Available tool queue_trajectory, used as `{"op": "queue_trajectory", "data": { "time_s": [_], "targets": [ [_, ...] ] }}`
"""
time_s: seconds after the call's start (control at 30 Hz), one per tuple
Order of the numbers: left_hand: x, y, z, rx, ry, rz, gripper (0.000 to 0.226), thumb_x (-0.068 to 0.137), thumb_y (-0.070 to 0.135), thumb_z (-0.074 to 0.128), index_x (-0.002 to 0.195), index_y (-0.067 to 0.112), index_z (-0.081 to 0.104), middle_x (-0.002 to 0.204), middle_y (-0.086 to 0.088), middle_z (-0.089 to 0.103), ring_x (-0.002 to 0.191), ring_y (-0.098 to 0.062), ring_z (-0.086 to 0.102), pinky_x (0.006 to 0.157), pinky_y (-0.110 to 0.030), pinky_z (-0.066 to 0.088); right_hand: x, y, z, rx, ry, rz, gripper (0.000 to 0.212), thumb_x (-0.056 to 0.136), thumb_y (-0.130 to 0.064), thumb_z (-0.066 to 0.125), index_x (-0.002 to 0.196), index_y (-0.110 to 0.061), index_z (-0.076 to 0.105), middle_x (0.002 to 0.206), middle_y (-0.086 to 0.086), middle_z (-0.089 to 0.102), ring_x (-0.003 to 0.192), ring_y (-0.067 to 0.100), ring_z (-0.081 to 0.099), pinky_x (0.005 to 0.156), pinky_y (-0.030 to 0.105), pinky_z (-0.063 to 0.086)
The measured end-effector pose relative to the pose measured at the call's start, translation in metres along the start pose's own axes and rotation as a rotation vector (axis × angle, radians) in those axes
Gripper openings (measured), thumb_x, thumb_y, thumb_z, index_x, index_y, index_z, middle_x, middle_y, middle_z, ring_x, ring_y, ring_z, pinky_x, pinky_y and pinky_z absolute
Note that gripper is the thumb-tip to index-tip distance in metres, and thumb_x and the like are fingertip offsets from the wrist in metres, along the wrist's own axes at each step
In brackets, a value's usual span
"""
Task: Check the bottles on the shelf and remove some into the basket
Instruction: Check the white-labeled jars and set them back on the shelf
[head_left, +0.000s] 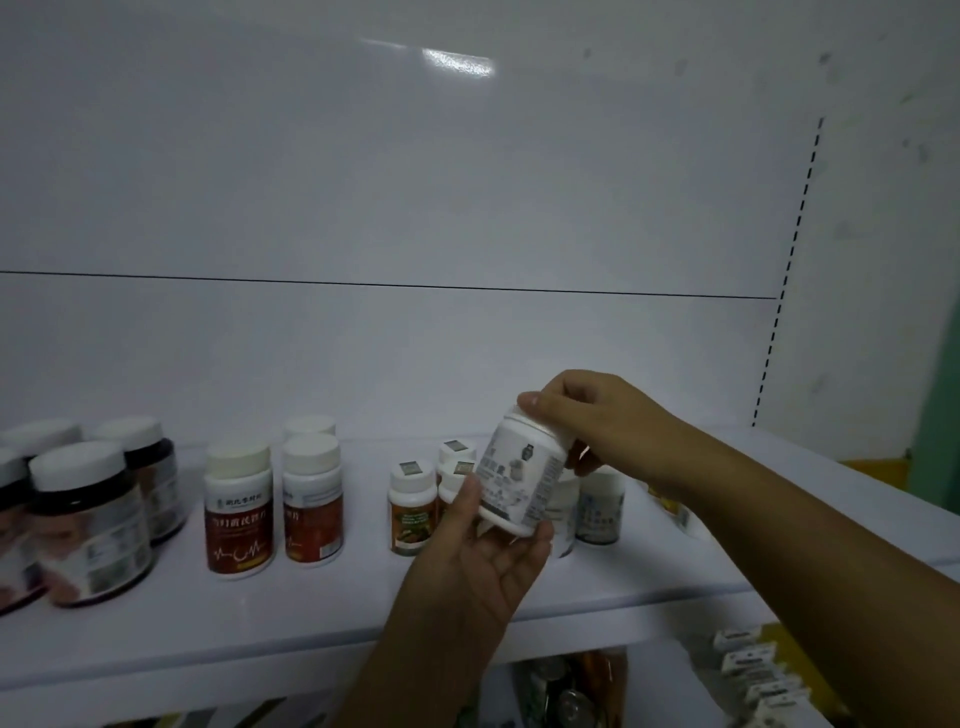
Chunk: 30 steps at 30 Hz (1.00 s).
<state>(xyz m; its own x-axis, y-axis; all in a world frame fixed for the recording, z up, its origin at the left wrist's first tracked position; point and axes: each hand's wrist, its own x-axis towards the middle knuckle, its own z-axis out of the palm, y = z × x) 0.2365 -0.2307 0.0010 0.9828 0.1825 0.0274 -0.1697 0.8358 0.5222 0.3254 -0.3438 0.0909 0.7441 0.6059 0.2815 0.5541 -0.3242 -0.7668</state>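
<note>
Tilting white bottle (522, 470), cap up-right.

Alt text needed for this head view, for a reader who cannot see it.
Two bare hands hold a tilted white bottle above a white shelf: the right hand grips its cap, the left hand cups its base. Red-labelled bottles and dark jars stand to the left.

- My single head view faces forward at the white shelf (291, 613), close in.
- Back panel (415, 182) fills 12 o'clock; lower shelf at 6.
</note>
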Motion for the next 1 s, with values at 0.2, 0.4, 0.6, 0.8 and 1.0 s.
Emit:
{"op": "queue_trajectory", "data": {
  "time_s": [0.2, 0.4, 0.6, 0.8, 1.0],
  "targets": [
    [0.002, -0.005, -0.005, 0.319, 0.099, 0.17, 0.049, 0.056, 0.014, 0.067, 0.104, 0.01, 0.059, 0.102, -0.015, 0.07, 0.089, -0.027, 0.07, 0.061, -0.031, 0.059, -0.003, 0.009, 0.009, 0.08, -0.042, 0.021, 0.035, 0.089, -0.048, 0.049, 0.098, -0.016, 0.059, 0.095, 0.004, 0.069, 0.087, 0.022, 0.067, 0.076, 0.037, 0.058],
    [-0.002, 0.001, -0.003, 0.1, 0.012, -0.034, 0.045, 0.074, 0.035, 0.057, 0.111, 0.009, 0.057, 0.101, -0.022, 0.07, 0.085, -0.038, 0.069, 0.057, -0.04, 0.06, -0.003, 0.012, 0.009, 0.22, -0.044, -0.086, 0.009, 0.088, -0.021, 0.059, 0.092, -0.014, 0.062, 0.088, 0.002, 0.069, 0.08, 0.015, 0.067, 0.072, 0.032, 0.059],
    [-0.003, 0.001, -0.004, 0.122, -0.02, 0.09, 0.052, 0.065, 0.021, 0.059, 0.116, 0.008, 0.056, 0.099, -0.022, 0.07, 0.076, -0.034, 0.071, 0.052, -0.034, 0.058, -0.005, 0.011, 0.018, 0.265, -0.098, -0.079, 0.018, 0.089, -0.04, 0.056, 0.092, -0.022, 0.056, 0.093, -0.003, 0.063, 0.083, 0.01, 0.062, 0.067, 0.022, 0.056],
    [0.002, -0.009, -0.008, 0.465, 0.133, 0.518, 0.056, 0.067, -0.02, 0.065, 0.1, 0.024, 0.056, 0.101, 0.003, 0.065, 0.082, -0.007, 0.07, 0.057, -0.019, 0.055, -0.007, 0.013, 0.023, 0.126, -0.046, -0.052, 0.044, 0.079, -0.058, 0.048, 0.104, -0.022, 0.056, 0.099, 0.002, 0.068, 0.089, 0.016, 0.067, 0.072, 0.026, 0.057],
    [0.005, -0.007, -0.013, 0.34, 0.022, 0.378, 0.05, 0.055, 0.011, 0.067, 0.101, 0.025, 0.055, 0.11, -0.004, 0.063, 0.099, -0.028, 0.064, 0.067, -0.034, 0.06, -0.006, 0.019, 0.015, 0.34, -0.079, -0.143, 0.025, 0.075, -0.022, 0.059, 0.099, -0.023, 0.064, 0.103, 0.0, 0.069, 0.089, 0.013, 0.068, 0.073, 0.025, 0.056]
  ]
}}
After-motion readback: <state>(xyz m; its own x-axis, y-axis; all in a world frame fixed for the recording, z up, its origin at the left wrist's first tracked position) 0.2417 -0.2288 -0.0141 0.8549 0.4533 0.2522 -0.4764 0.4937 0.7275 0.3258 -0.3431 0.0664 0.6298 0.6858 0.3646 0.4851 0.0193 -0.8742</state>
